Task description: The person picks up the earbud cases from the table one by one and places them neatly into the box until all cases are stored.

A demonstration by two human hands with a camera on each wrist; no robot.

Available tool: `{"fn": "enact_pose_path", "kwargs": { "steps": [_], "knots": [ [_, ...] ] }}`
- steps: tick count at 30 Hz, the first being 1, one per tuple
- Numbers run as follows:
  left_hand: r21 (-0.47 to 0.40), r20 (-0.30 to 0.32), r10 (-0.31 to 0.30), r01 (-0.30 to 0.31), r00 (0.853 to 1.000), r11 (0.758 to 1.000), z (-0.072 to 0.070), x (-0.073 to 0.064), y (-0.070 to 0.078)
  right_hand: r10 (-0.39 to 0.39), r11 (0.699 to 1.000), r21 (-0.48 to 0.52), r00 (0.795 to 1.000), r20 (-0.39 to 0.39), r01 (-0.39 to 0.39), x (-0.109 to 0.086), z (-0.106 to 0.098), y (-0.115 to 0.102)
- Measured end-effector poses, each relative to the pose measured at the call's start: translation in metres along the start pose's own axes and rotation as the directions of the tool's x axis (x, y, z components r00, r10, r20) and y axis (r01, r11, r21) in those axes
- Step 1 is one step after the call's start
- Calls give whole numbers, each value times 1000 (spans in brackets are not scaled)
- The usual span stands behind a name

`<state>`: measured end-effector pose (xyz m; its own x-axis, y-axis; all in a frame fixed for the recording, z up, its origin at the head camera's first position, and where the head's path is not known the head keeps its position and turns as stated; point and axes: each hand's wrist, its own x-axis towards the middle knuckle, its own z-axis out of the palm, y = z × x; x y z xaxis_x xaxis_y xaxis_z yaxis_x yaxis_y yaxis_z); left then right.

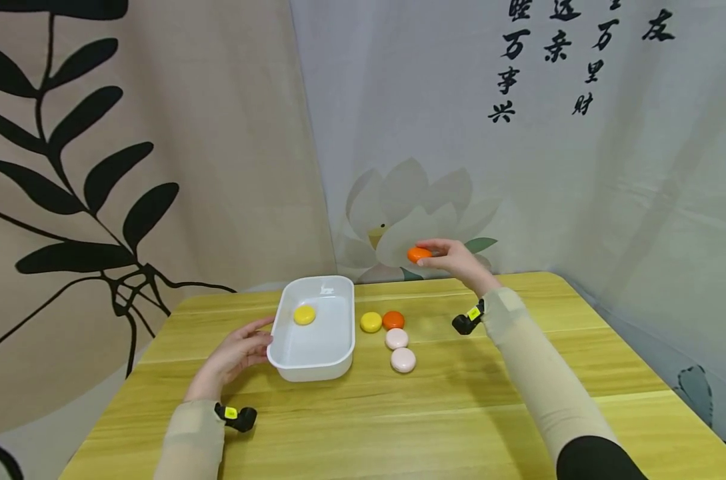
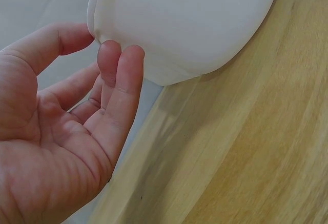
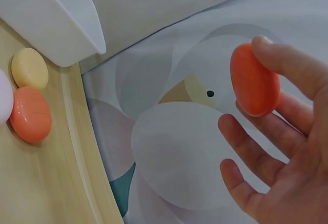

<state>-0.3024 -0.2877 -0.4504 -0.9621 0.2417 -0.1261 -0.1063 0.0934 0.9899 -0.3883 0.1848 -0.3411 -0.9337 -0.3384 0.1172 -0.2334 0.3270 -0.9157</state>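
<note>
High over the far side of the table, my right hand (image 1: 455, 261) pinches a smooth orange oval piece (image 3: 254, 80) between thumb and fingertips; its other fingers are spread. My left hand (image 1: 238, 355) is at the left side of a white rectangular dish (image 1: 333, 347), thumb and fingertips (image 2: 129, 65) pinching its rim and wall. Inside the dish lies one yellow round piece (image 1: 305, 315). Right of the dish, a yellow piece (image 1: 371, 323) and an orange-red piece (image 1: 393, 320) sit side by side, with two pale pink pieces, one (image 1: 397, 339) behind the other (image 1: 403, 360), nearer me.
The wooden table (image 1: 351, 433) has a rounded far right corner. Behind it hangs a cloth backdrop (image 1: 249, 133) with printed leaves, a lotus and black characters. A small black camera (image 1: 239, 419) is strapped at the left wrist, another (image 1: 467, 321) at the right.
</note>
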Motion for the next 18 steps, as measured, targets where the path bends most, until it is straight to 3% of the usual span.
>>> {"fn": "enact_pose_path", "kwargs": {
  "steps": [18],
  "knots": [
    [-2,-1,1,-1,1000,1000,0,1,0,-15,1000,0,999,38,15,7,12,-1]
  ]
}}
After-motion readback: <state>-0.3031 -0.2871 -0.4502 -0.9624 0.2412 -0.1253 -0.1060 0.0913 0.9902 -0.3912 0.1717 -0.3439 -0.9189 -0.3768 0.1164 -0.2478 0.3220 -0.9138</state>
